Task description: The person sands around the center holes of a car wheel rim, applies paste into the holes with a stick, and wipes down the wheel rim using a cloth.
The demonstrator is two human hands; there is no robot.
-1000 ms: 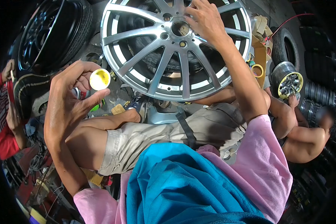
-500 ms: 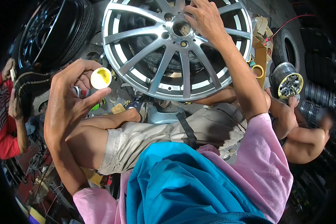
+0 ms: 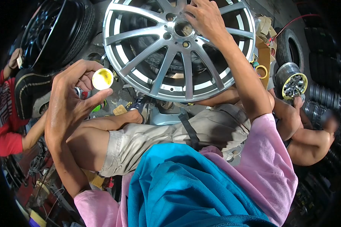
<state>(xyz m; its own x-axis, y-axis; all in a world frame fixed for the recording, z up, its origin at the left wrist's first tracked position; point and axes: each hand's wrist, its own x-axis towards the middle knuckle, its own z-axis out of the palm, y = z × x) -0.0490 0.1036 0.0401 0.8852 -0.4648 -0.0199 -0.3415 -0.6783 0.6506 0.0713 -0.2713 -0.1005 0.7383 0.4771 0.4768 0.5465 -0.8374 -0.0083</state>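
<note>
My left hand grips a small round white cup between thumb and fingers. Yellow stuff lies inside the cup, whose open mouth faces me. In front of me is a large silver multi-spoke wheel rim. Over its hub, just right of the center hole, is my right hand with its fingers bent and drawn together. Whatever its fingertips hold, if anything, is hidden. A can shows partly behind my left hand.
A black wheel with a tire stands at upper left, near a person in red. At right, another person sits by a smaller rim. A cardboard box with tape rolls stands beside my right forearm.
The person in red at left has shifted their arms, one hand now near the black wheel. My own hands, the cup and the silver rim stay almost where they were.
</note>
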